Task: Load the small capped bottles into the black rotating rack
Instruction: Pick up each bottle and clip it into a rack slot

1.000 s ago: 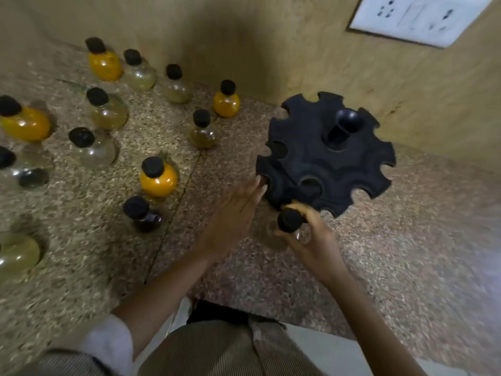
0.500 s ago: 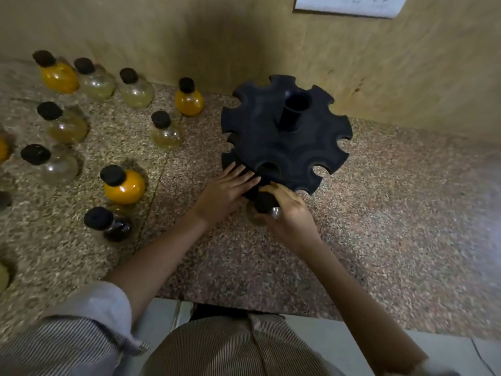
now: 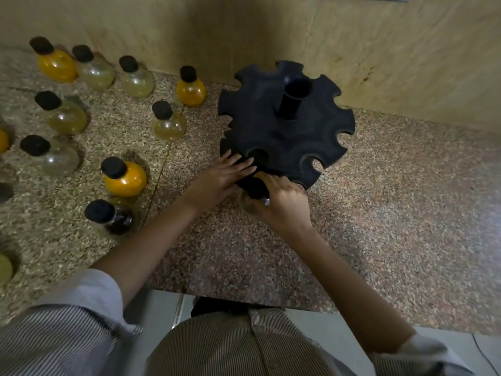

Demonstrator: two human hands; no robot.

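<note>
- Now the left hand [image 3: 217,180] lies flatter on the rack [image 3: 284,126] than half a second ago, fingers spread along its lower left rim.
- The right hand [image 3: 284,202] has closed in with its bottle [image 3: 253,198], which it pinches by the neck, black cap just under the rack's near edge at frame centre.
- Compared with a second ago, that bottle has moved from clear of the rack to touching its lower tier; whether it sits in a slot I cannot tell.
- The rack's top disc shows open notches all round and a hollow centre post; no bottle shows in any visible notch.
- On the surface [image 3: 379,213], left half of the frame, the other bottles stand upright: an orange one [image 3: 124,177] and a dark one [image 3: 113,217] nearest the left arm.
- Pale yellow, clear and orange ones are further up left, near the wall [image 3: 189,28].
</note>
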